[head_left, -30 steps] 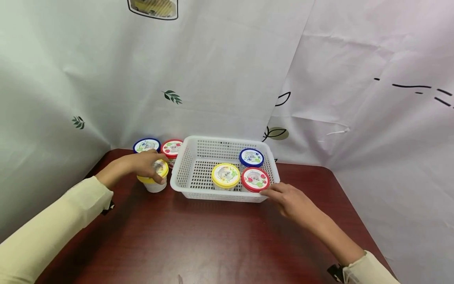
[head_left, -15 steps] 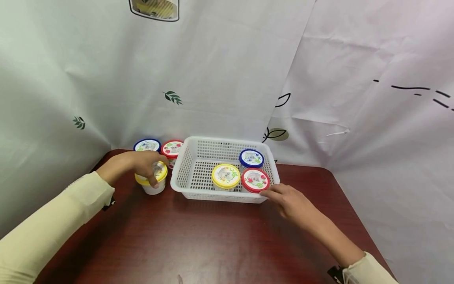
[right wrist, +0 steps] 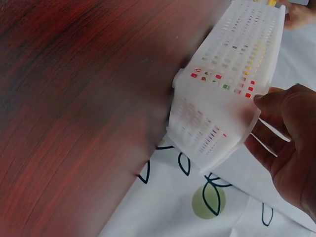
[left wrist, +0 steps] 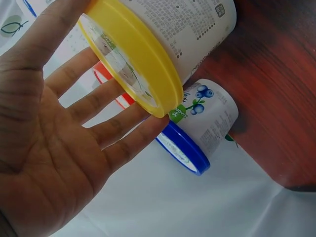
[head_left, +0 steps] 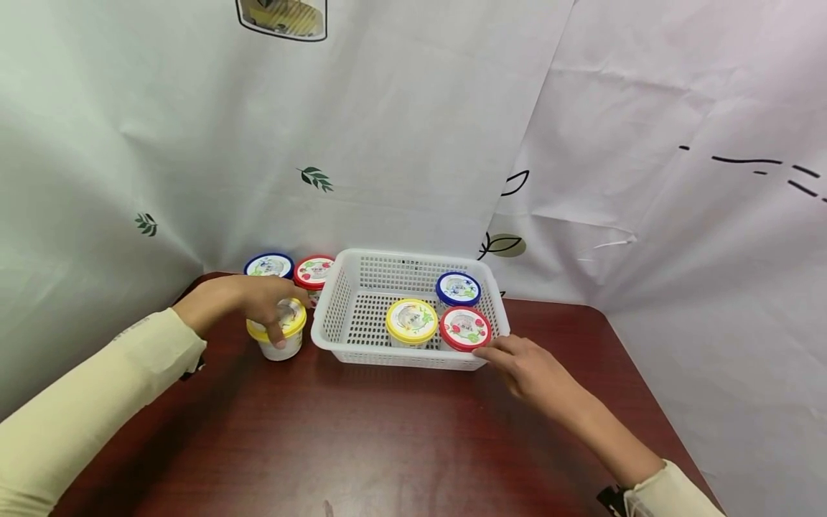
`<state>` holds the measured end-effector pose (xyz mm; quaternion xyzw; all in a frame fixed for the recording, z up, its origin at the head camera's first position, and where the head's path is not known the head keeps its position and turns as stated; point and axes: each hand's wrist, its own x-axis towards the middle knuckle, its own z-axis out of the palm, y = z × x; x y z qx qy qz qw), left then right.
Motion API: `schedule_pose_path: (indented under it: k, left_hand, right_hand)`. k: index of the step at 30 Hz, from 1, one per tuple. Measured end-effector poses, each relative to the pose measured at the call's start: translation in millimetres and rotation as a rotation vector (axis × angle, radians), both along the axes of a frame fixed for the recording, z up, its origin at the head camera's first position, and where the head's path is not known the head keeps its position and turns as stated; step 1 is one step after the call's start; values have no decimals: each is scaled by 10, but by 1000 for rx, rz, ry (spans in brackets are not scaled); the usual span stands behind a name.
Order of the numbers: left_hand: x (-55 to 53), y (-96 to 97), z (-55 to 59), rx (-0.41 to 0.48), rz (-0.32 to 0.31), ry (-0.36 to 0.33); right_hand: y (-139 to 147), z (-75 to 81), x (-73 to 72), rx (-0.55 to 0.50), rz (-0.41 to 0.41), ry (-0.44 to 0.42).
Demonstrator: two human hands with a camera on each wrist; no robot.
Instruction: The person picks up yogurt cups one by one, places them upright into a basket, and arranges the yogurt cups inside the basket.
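In the head view, my left hand [head_left: 261, 294] reaches over a white tub with a yellow lid [head_left: 278, 337], left of the basket. Thumb and fingers hold opposite sides of its lid; in the left wrist view the fingertips disappear behind the yellow lid [left wrist: 148, 54]. My right hand [head_left: 526, 370] pinches the front right corner of a white perforated basket [head_left: 381, 357], thumb on the rim [right wrist: 259, 111]. Inside the basket stand a yellow-lidded tub [head_left: 411, 319], a red-lidded tub [head_left: 465, 328] and a blue-lidded tub [head_left: 458, 287].
Behind my left hand are another blue-lidded tub [head_left: 268, 265] and a red-lidded tub [head_left: 314, 271], the latter close against the basket's left side. The dark red wooden table [head_left: 400, 438] meets a hanging white cloth [head_left: 400, 143] at the back.
The yellow-lidded tub under my left hand has shifted slightly toward me, and the left hand moved with it. My right hand and the basket stay in place.
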<state>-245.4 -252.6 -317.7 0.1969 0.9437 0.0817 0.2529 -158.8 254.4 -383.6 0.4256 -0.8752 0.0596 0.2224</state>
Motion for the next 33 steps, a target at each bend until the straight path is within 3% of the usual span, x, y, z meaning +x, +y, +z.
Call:
schedule_pose_path:
  k: [13, 23, 33]
  left_hand:
    - [10, 48, 154, 15, -38, 12]
    - [11, 122, 309, -41, -36, 18]
    - [44, 164, 480, -32, -64, 57]
  right_hand:
    - [-10, -27, 1, -22, 39, 56]
    - [-18, -43, 34, 0, -1, 59]
    - [-19, -85, 26, 18, 7, 102]
